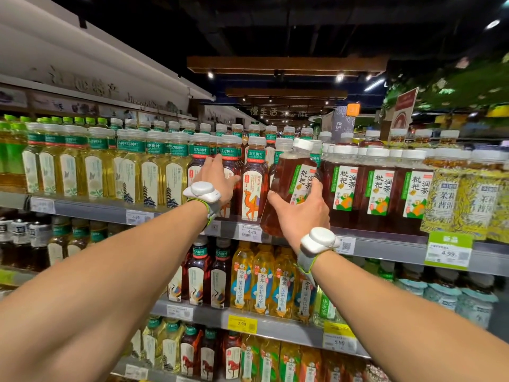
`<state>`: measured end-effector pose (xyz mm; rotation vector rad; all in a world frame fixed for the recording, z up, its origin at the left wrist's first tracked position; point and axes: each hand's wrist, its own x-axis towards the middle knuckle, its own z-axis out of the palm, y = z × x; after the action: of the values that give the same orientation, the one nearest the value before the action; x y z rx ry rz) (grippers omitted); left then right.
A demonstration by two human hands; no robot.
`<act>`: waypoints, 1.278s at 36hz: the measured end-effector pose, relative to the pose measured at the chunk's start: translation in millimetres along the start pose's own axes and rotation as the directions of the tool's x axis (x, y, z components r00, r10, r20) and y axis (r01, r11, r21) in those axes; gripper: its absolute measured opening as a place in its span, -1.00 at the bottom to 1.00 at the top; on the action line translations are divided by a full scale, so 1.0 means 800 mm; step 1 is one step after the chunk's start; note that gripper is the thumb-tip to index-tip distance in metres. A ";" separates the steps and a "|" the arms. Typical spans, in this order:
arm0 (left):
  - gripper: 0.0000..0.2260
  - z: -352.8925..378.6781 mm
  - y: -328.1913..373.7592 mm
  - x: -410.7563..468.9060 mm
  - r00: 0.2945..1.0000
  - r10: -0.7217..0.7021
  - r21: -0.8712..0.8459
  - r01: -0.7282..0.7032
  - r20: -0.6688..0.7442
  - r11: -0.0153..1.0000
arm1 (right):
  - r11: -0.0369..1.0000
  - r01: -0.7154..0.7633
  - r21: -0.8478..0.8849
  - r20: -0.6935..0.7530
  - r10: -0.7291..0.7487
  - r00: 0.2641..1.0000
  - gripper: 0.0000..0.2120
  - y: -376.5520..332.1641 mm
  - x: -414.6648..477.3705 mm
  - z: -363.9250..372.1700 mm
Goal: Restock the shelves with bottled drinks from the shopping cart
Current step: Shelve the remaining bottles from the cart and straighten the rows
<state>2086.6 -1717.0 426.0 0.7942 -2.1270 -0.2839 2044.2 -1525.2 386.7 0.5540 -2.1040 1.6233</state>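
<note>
- The right hand [300,210] grips a brown tea bottle [283,183] low on its body. The fingers curl round the label side and the thumb wraps the near side.
- This bottle is tilted, with its white cap leaning up and to the right. Its base hangs in front of the front rail of the top shelf [91,209]. Whether the base touches the rail cannot be told.
- The bottle sits between a camel-label bottle [253,186] on its left and a row of matching brown bottles [380,188] on its right, close to both. More caps show behind it, so how much room is free there cannot be told.
- The left hand [217,180] lies flat against the fronts of the dark tea bottles [197,172] just left of the camel-label bottle. Its fingers are straight and close together, reaching up to the neck labels. The thumb is spread out to the right, toward the camel-label bottle.
- Each wrist wears a white band: left band [202,191], right band [319,239].
- The top shelf is packed cap to cap along its whole front edge. Price tags [251,232] hang on the rail, with a green tag [447,250] further right.
- The second shelf [209,312] below holds yellow tea bottles [261,279], directly under the two forearms.
</note>
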 end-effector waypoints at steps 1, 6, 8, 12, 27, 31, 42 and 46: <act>-0.32 -0.001 -0.001 -0.002 1.000 0.003 -0.004 -0.003 -0.006 1.000 | 1.000 0.004 -0.005 0.004 -0.004 1.000 -0.11 -0.001 -0.001 -0.002; -0.22 -0.011 0.003 -0.010 0.999 -0.015 -0.001 0.015 0.050 1.000 | 1.000 0.009 -0.021 0.014 -0.009 1.000 -0.12 -0.004 -0.005 -0.006; -0.23 -0.016 0.011 -0.018 0.999 -0.039 -0.017 0.039 0.006 0.999 | 0.999 0.015 -0.030 0.004 -0.015 1.000 -0.12 -0.005 -0.008 -0.010; -0.65 -0.035 0.039 -0.040 0.955 0.063 -0.189 -0.121 -0.290 0.975 | 0.997 0.027 -0.073 -0.011 -0.028 1.000 -0.11 -0.009 -0.013 -0.015; -0.47 -0.013 0.151 -0.080 0.933 0.323 -0.703 -0.123 0.160 0.701 | 0.982 0.122 -0.144 -0.076 -0.134 0.988 -0.32 0.013 -0.004 -0.075; -0.48 -0.009 0.164 -0.090 0.918 0.364 -0.700 -0.157 0.156 0.697 | 0.977 0.118 -0.177 -0.090 -0.135 0.987 -0.34 0.017 0.004 -0.094; -0.40 -0.006 0.149 -0.092 0.958 0.263 -0.118 -0.250 0.116 0.961 | 0.972 0.079 -0.219 -0.188 -0.122 0.975 -0.26 0.023 0.036 -0.132; -0.32 0.002 0.148 -0.098 0.947 0.263 0.055 -0.277 0.188 0.959 | 0.977 0.074 -0.200 -0.194 -0.113 0.974 -0.29 0.019 0.043 -0.127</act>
<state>2068.9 -1576.2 428.9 0.5276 -2.3979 -0.1279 2016.3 -1425.0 417.0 0.3987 -2.0209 1.3453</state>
